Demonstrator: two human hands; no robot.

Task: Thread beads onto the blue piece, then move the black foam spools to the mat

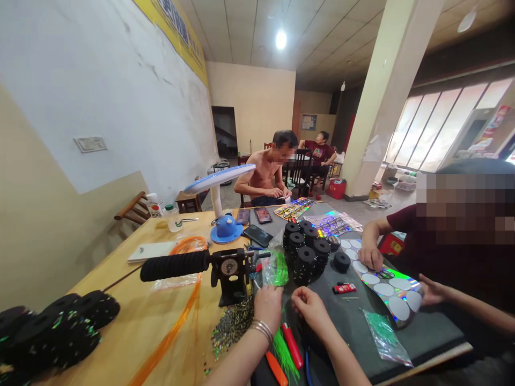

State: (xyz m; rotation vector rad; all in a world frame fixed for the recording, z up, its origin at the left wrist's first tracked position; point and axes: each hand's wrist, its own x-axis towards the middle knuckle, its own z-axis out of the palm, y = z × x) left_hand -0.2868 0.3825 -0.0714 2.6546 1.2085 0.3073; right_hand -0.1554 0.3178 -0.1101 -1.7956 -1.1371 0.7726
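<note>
My left hand [269,306], with bracelets at the wrist, is at the near edge of a clear plastic bag [272,268] that holds bright green strands. Its fingers are curled, and whatever they hold is hidden behind the hand. Just to the right, my right hand [310,309] has thumb and fingers pinched together; I cannot make out anything between them. Below and between the hands lie a bunch of green strands [285,351], a red tube-like object [292,345] and an orange-handled tool [277,369]. A black clamp device [228,271] with a foam-covered handle [175,265] stands left of my left hand.
Black foam spools [306,260] cluster beyond my right hand, near a red lighter [344,288]. Small beads [231,324], orange strands [173,332] and more spools [52,327] lie left. A blue lamp [226,228] stands behind. At right, a co-worker's hands touch a sticker sheet [382,289].
</note>
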